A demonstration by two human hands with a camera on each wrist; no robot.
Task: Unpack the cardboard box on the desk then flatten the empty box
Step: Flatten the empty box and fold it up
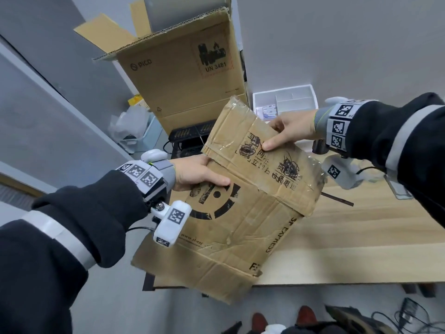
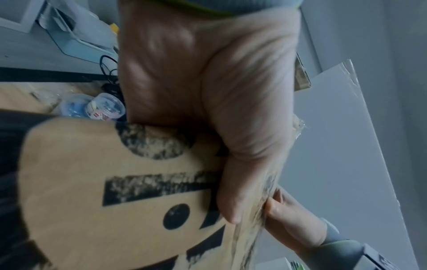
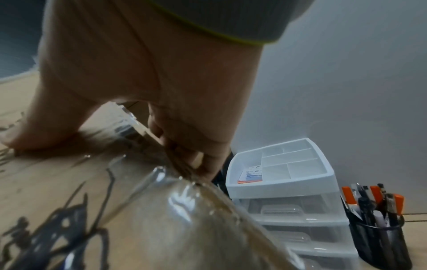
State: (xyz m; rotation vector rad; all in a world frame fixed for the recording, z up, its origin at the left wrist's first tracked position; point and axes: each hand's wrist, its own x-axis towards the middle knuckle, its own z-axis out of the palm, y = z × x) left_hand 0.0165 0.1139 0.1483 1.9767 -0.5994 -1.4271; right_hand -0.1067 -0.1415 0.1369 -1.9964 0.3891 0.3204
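The worn brown cardboard box (image 1: 240,208), printed with black logos and patched with clear tape, is pressed flat and held tilted in the air over the left end of the wooden desk (image 1: 361,232). My left hand (image 1: 197,173) grips its left edge, thumb on the printed face (image 2: 143,182) and fingers behind. My right hand (image 1: 291,131) pinches the upper right edge, thumb on top of the taped cardboard (image 3: 115,191) and fingers curled under it. The box's far side is hidden.
A tall open PICO carton (image 1: 183,75) stands at the back left over a black device (image 1: 190,138). A white drawer unit (image 3: 284,184) and a black pen cup (image 3: 381,235) stand by the wall. Small clear tubs (image 2: 92,107) lie on the desk.
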